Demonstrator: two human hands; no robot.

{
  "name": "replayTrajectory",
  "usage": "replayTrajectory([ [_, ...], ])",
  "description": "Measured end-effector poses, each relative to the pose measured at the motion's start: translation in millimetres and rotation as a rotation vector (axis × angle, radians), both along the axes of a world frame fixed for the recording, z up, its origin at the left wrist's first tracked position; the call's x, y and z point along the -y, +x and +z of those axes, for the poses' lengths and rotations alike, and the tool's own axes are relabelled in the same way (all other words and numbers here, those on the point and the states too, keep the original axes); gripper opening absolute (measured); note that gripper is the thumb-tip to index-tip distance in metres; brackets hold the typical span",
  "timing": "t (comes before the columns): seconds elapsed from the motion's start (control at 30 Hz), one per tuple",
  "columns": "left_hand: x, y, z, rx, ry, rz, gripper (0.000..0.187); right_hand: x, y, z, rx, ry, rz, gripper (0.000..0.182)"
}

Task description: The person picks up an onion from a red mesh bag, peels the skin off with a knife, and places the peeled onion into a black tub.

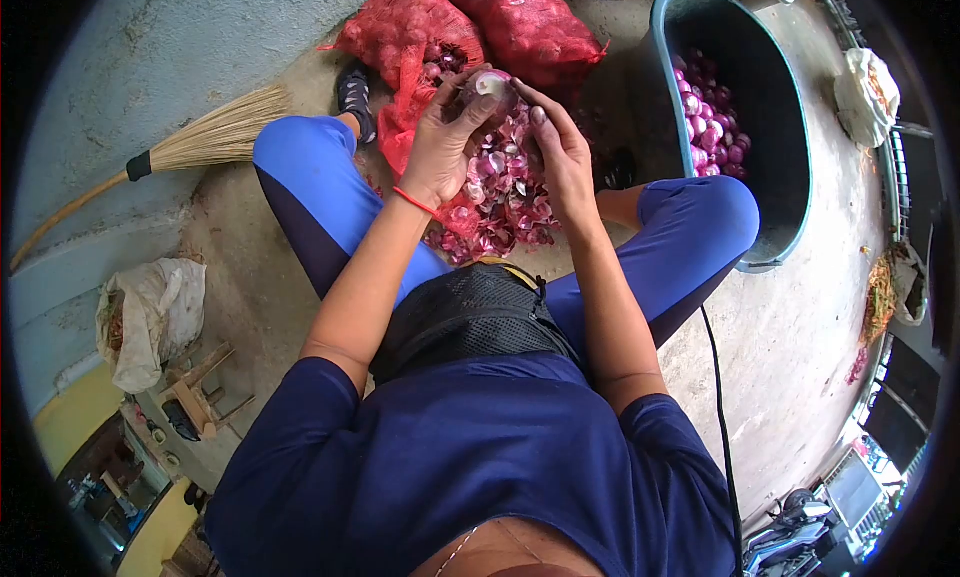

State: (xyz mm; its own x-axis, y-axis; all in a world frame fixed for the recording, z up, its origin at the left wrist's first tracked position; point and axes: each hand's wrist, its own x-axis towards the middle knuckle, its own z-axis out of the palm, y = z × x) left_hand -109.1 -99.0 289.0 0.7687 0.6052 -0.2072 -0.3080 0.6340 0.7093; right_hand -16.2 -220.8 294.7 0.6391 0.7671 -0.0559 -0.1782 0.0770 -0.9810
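Note:
A purple-red onion (492, 85) with a pale, partly peeled top is held between the fingers and thumb of my left hand (445, 142), which wears a red band at the wrist. My right hand (562, 157) is close against the onion's right side, fingers curled and thumb bent inward. Whatever its fingertips pinch is hidden. Below both hands, a heap of loose onion skins (505, 192) lies on the floor between my legs. Just beyond my left hand, an opened red mesh sack (410, 32) shows onions at its mouth.
Another full red mesh sack (530, 27) stands behind. At the right, a large blue-grey tub (790, 107) holds many peeled onions (712, 127). A broom (200, 142) leans at left, near a white sack (160, 317) and a small wooden stool (200, 392). A black cable (722, 407) runs beside me.

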Motion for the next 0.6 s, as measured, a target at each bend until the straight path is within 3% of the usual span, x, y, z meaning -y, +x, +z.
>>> replayTrajectory([
  [0.2,2.0,-1.8,1.0,0.049,-0.053,-0.059,0.041,5.0,-0.3,16.8,-0.460,0.077,-0.001,0.037],
  [0.3,-1.0,-3.1,1.3,0.074,-0.050,-0.090,0.041,6.7,10.4,11.0,-0.442,0.023,-0.058,0.038],
  [0.33,-2.9,-3.5,1.2,0.075,-0.046,-0.101,0.041,5.7,13.1,8.1,-0.297,0.025,-0.060,0.038],
  [0.53,-8.5,-5.1,-7.1,0.114,-0.145,-0.108,0.036,5.6,22.3,5.3,-0.075,-0.209,-0.081,0.040],
  [0.6,-7.5,-3.6,-3.6,0.099,-0.123,-0.092,0.032,6.9,18.2,9.0,-0.071,-0.110,-0.061,0.044],
])
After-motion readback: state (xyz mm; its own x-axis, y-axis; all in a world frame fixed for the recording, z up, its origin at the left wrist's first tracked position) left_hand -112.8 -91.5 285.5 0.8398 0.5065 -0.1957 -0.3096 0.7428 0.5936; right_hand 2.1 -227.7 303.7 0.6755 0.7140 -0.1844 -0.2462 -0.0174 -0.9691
